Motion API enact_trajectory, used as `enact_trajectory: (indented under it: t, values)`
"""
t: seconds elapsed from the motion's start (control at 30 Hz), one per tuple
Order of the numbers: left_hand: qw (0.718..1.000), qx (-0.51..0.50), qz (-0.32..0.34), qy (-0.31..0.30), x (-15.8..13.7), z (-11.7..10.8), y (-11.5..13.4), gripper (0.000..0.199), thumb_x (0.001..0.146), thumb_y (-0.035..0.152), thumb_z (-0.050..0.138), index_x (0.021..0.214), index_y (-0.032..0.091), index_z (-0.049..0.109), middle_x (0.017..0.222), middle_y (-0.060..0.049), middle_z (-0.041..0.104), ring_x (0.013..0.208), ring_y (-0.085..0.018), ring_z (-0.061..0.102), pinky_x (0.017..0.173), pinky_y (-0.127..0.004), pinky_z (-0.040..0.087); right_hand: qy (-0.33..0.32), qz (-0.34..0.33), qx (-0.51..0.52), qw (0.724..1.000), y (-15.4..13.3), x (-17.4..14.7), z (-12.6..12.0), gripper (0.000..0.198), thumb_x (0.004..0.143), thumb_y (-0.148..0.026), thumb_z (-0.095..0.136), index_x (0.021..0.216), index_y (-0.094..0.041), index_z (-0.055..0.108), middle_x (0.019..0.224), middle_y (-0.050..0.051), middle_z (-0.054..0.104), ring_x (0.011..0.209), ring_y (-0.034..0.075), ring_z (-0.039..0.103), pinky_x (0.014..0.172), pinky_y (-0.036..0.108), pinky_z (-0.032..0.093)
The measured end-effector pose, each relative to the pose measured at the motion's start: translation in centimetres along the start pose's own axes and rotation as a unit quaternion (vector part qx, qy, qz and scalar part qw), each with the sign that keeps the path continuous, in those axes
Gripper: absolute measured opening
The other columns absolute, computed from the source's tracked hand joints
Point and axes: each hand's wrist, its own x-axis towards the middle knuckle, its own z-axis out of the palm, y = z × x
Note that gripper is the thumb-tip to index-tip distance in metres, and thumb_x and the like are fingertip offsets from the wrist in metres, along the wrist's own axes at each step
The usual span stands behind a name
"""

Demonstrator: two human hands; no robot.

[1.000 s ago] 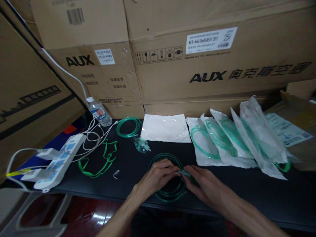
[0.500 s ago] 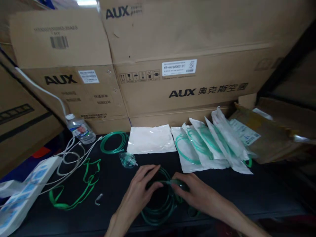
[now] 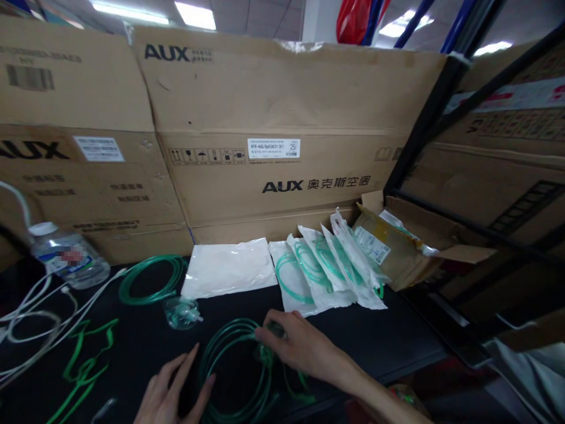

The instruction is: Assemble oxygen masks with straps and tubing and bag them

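Observation:
A coil of green oxygen tubing (image 3: 236,325) lies on the black table at the front centre. My left hand (image 3: 174,386) is at the coil's left side, with its fingers apart and nothing held. At the coil's upper right, my right hand (image 3: 302,341) is closed on a clear greenish oxygen mask (image 3: 277,330), most of it hidden by the fingers. A thin green strap (image 3: 302,391) trails below that hand. Farther left lie a second clear mask (image 3: 182,312) and another coil of green tubing (image 3: 152,280).
A flat white packet (image 3: 229,268) and several clear-and-white pouches (image 3: 293,282) of green tubing lie behind. Left are a water bottle (image 3: 70,256), white cables (image 3: 44,321) and a green strap (image 3: 86,368). Large cartons (image 3: 273,94) form the back; an opened carton (image 3: 397,250) stands right.
My view has swung right and up. My left hand has drawn back from the coil and spread its fingers. The right hand stays by the coil, still closed on the mask.

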Motion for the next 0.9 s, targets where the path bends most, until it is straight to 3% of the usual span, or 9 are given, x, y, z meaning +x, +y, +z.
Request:
enact_trajectory:
  t: [0.1, 0.17, 0.27, 0.37, 0.5, 0.63, 0.73, 0.8, 0.9]
  values:
    - [0.997, -0.021, -0.031, -0.064, 1.3, -1.3, 2.6, 0.029, 0.096, 0.039, 0.054, 0.116, 0.028, 0.072, 0.105, -0.002, 0.072, 0.086, -0.020, 0.076, 0.071, -0.026, 0.061, -0.013, 0.026, 0.053, 0.998, 1.3, 1.6, 1.4, 0.045, 0.104, -0.053, 0.037, 0.089, -0.018, 0.062, 0.064, 0.000, 0.067, 0.041, 0.012, 0.057, 0.040, 0.022, 0.041]
    - [0.995, 0.009, -0.050, -0.086, 2.1, -1.8, 3.9, 0.026, 0.098, 0.034, 0.052, 0.112, 0.025, 0.071, 0.093, -0.002, 0.069, 0.072, -0.018, 0.073, 0.063, -0.026, 0.057, -0.001, 0.029, 0.075, 0.997, 1.7, 2.1, 2.0, 0.044, 0.104, -0.054, 0.035, 0.095, -0.018, 0.059, 0.064, -0.001, 0.066, 0.038, 0.012, 0.056, 0.038, 0.022, 0.041]
    - [0.991, 0.054, -0.062, -0.105, 3.0, -1.9, 4.9, 0.018, 0.098, 0.030, 0.054, 0.101, 0.023, 0.070, 0.085, 0.000, 0.066, 0.069, -0.017, 0.071, 0.060, -0.025, 0.052, 0.015, 0.019, 0.079, 0.997, 1.7, 1.8, 2.2, 0.042, 0.104, -0.055, 0.038, 0.108, -0.019, 0.059, 0.057, -0.005, 0.063, 0.042, 0.015, 0.063, 0.043, 0.023, 0.047]
    - [0.989, 0.071, -0.069, -0.113, 3.3, -1.9, 5.0, 0.014, 0.097, 0.028, 0.055, 0.098, 0.022, 0.068, 0.084, -0.001, 0.066, 0.073, -0.018, 0.072, 0.061, -0.025, 0.050, 0.030, 0.018, 0.038, 0.999, 1.7, 1.1, 2.0, 0.041, 0.102, -0.054, 0.043, 0.111, -0.020, 0.063, 0.064, -0.001, 0.069, 0.055, 0.020, 0.071, 0.053, 0.027, 0.052]
    - [0.985, 0.074, -0.055, -0.148, 3.9, -2.1, 5.0, 0.021, 0.098, 0.023, 0.052, 0.113, 0.023, 0.066, 0.102, -0.004, 0.068, 0.084, -0.019, 0.074, 0.064, -0.024, 0.051, 0.075, 0.044, -0.071, 0.994, 2.2, -0.2, 2.4, 0.037, 0.098, -0.052, 0.054, 0.103, -0.020, 0.072, 0.088, 0.011, 0.076, 0.090, 0.032, 0.073, 0.081, 0.041, 0.052]
    - [0.976, 0.092, -0.030, -0.196, 5.1, -2.5, 5.5, 0.019, 0.096, 0.019, 0.053, 0.109, 0.022, 0.066, 0.109, -0.005, 0.068, 0.087, -0.020, 0.074, 0.069, -0.027, 0.051, 0.085, 0.067, -0.155, 0.982, 1.5, -0.8, 2.6, 0.048, 0.100, -0.053, 0.051, 0.092, -0.012, 0.075, 0.093, 0.024, 0.075, 0.097, 0.046, 0.071, 0.083, 0.052, 0.049]
    - [0.969, 0.113, -0.010, -0.217, 6.2, -2.6, 6.1, 0.013, 0.092, 0.014, 0.056, 0.100, 0.018, 0.064, 0.104, -0.007, 0.068, 0.089, -0.024, 0.073, 0.077, -0.032, 0.050, 0.078, 0.044, -0.171, 0.981, 0.1, -0.1, 2.7, 0.054, 0.100, -0.055, 0.052, 0.116, -0.009, 0.072, 0.112, 0.027, 0.074, 0.111, 0.046, 0.069, 0.091, 0.053, 0.049]
    - [0.966, 0.122, 0.002, -0.226, 6.8, -2.6, 6.6, 0.013, 0.090, 0.011, 0.057, 0.098, 0.018, 0.063, 0.102, -0.007, 0.068, 0.089, -0.025, 0.072, 0.079, -0.034, 0.049, 0.061, 0.022, -0.170, 0.983, -0.6, 0.8, 3.0, 0.063, 0.096, -0.056, 0.060, 0.137, -0.008, 0.061, 0.132, 0.027, 0.067, 0.125, 0.044, 0.062, 0.100, 0.051, 0.047]
    - [0.965, 0.126, 0.013, -0.228, 7.2, -2.5, 7.1, 0.013, 0.090, 0.010, 0.056, 0.099, 0.018, 0.061, 0.099, -0.006, 0.069, 0.091, -0.025, 0.071, 0.079, -0.033, 0.048, 0.019, 0.004, -0.166, 0.986, -0.5, 2.1, 3.9, 0.074, 0.090, -0.052, 0.070, 0.147, -0.008, 0.052, 0.149, 0.028, 0.055, 0.137, 0.043, 0.053, 0.108, 0.050, 0.044]
